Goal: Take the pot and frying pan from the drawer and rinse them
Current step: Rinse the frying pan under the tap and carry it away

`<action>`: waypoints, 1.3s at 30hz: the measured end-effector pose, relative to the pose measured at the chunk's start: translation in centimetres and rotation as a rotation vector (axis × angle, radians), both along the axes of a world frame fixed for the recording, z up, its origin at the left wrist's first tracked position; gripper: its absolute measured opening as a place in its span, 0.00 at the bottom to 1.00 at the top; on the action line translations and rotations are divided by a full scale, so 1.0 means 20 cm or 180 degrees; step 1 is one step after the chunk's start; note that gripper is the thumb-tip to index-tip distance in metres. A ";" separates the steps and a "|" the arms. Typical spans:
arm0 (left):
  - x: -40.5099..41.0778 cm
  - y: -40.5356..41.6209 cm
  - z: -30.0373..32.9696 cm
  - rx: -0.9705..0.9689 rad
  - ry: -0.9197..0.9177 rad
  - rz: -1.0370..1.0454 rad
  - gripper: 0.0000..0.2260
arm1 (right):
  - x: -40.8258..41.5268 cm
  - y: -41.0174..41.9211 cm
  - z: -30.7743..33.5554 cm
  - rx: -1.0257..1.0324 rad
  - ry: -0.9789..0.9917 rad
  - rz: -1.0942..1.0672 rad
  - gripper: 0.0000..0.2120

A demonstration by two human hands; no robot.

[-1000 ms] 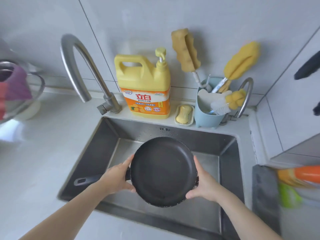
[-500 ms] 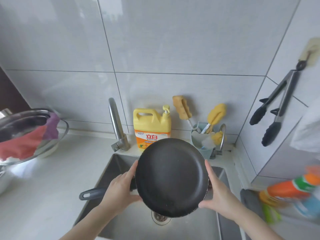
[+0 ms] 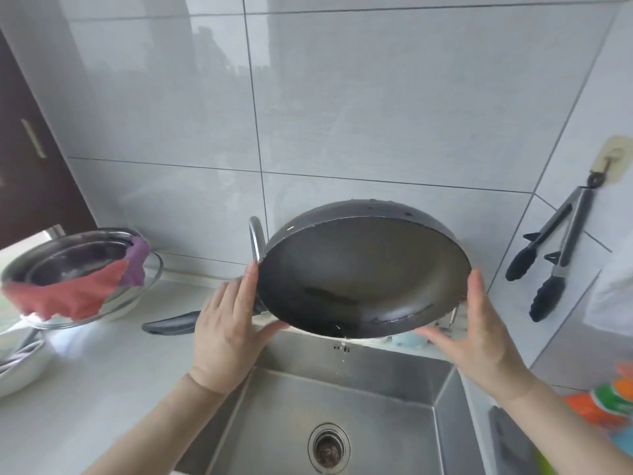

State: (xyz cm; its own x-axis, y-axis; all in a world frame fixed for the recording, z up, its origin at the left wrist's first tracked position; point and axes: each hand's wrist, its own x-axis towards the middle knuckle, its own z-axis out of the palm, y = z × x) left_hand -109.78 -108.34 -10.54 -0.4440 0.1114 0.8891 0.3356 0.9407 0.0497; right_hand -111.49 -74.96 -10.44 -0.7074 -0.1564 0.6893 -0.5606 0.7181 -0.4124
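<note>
Head view:
- Frying pan is being held up over the sink, tipped w/ its dark inside facing the camera, far rim raised toward the tiled wall.
- Left hand is pressing against the pan's left rim; fingers straight and pointing up along the edge, thumb reaching under the lower rim. Hand is spread flat, not curled round anything.
- Right hand is doing the same on the right rim: fingers straight up beside the edge, thumb stretching left under the pan's bottom. Also flat and spread.
- Pan handle is sticking out to the left, behind the left hand, over the counter.
- Water drops are falling from the pan's lower edge into the sink; inside of pan is looking wet.
- Drain is sitting at the sink bottom, below the pan.
- Tap is peeking out just behind the pan's upper left rim; mostly hidden.
- Metal bowl is sitting on the counter at far left, w/ a red-and-purple cloth draping over its front edge.
- Tongs are hanging from a wall hook at right, well apart from the pan.
- Orange bottle is showing blurred at the right edge.
- Pot: can't tell if it's in view.
</note>
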 end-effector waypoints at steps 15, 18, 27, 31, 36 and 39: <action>-0.04 -0.08 0.38 -0.0273 0.0940 0.0109 0.42 | -0.11 -0.06 0.36 -0.0044 0.0847 0.0243 0.46; -0.05 -0.09 0.36 -0.0192 0.0423 0.0073 0.48 | -0.09 -0.07 0.36 0.0001 0.0509 0.0280 0.55; -0.12 -0.08 0.30 0.0692 -0.3974 -0.0855 0.55 | -0.15 0.07 0.27 0.0083 -0.2836 0.0838 0.65; -0.13 -0.06 0.27 0.0685 -0.4618 -0.1195 0.47 | -0.11 0.08 0.23 0.0093 -0.3272 0.1076 0.55; -0.14 -0.06 0.26 0.0701 -0.4829 -0.1219 0.46 | -0.07 0.09 0.17 -0.0122 -0.3455 0.1107 0.53; -0.16 -0.06 0.26 0.0588 -0.4860 -0.1285 0.46 | -0.04 0.11 0.15 -0.0267 -0.3503 0.1028 0.55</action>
